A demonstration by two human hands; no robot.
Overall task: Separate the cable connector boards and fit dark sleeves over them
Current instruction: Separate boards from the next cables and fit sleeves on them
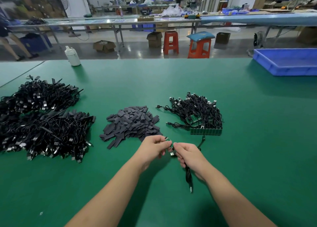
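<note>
A small green connector board (169,142) is pinched between the fingertips of my left hand (153,147) and my right hand (187,155) just above the green table. My right hand also grips the board's black cable (188,175), which hangs down to a plug near the table. Behind my hands lies a pile of dark flat sleeves (132,123). To the right sits a tangle of black cables (197,112) with a joined strip of green boards (205,131) at its front edge.
Two large heaps of black cables (42,117) fill the table's left side. A white bottle (72,55) stands at the far left edge and a blue tray (288,62) at the far right. Stools, boxes and workbenches lie beyond the table.
</note>
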